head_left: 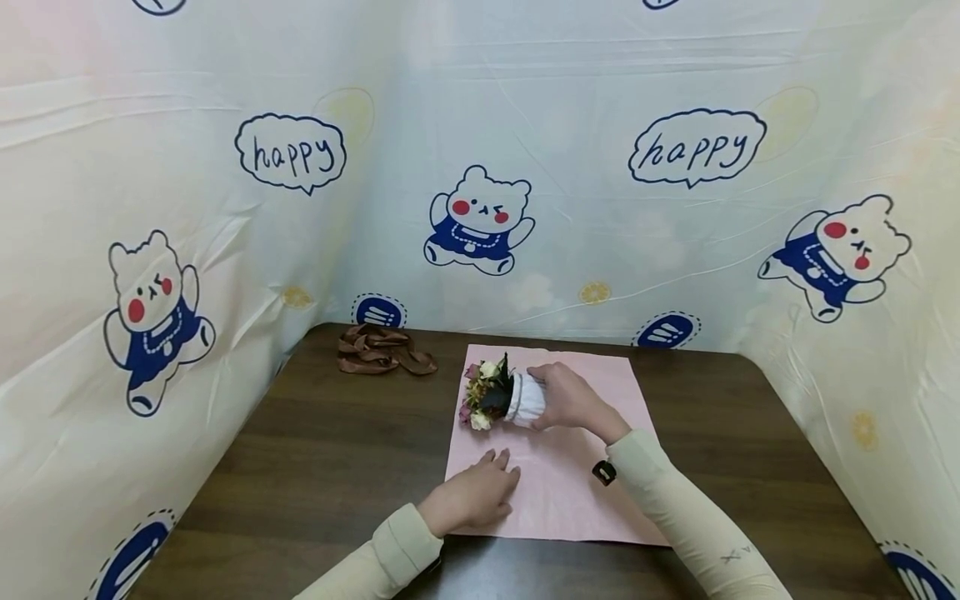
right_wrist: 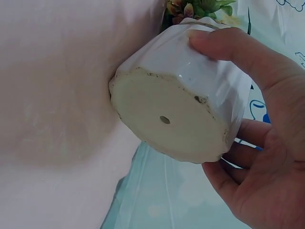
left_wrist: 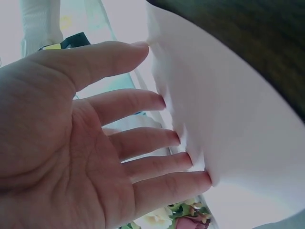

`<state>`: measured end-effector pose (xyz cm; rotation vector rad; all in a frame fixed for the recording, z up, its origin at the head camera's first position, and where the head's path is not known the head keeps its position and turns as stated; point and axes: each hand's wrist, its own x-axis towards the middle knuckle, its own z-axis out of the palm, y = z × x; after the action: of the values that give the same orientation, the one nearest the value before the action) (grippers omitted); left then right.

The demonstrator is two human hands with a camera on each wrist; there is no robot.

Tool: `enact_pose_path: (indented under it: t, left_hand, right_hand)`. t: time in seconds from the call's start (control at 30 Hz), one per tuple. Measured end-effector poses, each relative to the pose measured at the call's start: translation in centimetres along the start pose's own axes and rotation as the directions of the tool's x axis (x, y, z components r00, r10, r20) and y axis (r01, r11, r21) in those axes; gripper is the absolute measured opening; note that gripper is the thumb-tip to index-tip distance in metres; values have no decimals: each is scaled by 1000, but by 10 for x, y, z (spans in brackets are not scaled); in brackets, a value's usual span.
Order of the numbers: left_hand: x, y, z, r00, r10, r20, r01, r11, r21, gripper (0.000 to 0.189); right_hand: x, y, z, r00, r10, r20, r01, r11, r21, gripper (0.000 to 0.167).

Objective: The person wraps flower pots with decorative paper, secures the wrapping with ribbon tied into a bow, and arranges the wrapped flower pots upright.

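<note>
Flowerpot (head_left: 527,400) with pink and white blooms (head_left: 483,396), tipped sideways over the far left of the pink paper sheet (head_left: 570,500), gripped by the right hand (head_left: 573,398).
The left hand (head_left: 476,493) touches the sheet's near left with spread fingers (left_wrist: 169,183), apart from the right; dark wooden tabletop (head_left: 337,450) spreads wide to left and right (brown ribbon (head_left: 375,350) lies at its far left), its far edge just beyond the sheet, below a bear-printed curtain (head_left: 585,233).

There is one left hand (head_left: 474,495), one right hand (head_left: 572,400), one white pot (head_left: 527,400), one flower bunch (head_left: 483,398), one pink sheet (head_left: 558,504), one ribbon bundle (head_left: 373,350), one counter (head_left: 337,437), three printed bears (head_left: 480,242), two "happy" bubbles (head_left: 291,153)
</note>
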<state>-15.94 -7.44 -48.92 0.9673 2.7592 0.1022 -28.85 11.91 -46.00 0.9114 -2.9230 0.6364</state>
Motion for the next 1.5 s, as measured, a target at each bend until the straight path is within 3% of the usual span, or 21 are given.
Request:
enact_pose_path:
  t: [0.27,0.77,1.5]
  left_hand:
    - [2,0,0,1000,-2,8,2,1000,1,52]
    - [2,-2,1,999,-20,31,21,999,-24,53]
    - [3,0,0,998,-37,46,39,998,-53,53]
  right_hand:
    - [5,1,3,999,-48,-2,48,999,-5,88]
    - [10,3,3,996,-89,32,86,992,90,85]
    - [9,3,1,997,-57,52,54,997,49,85]
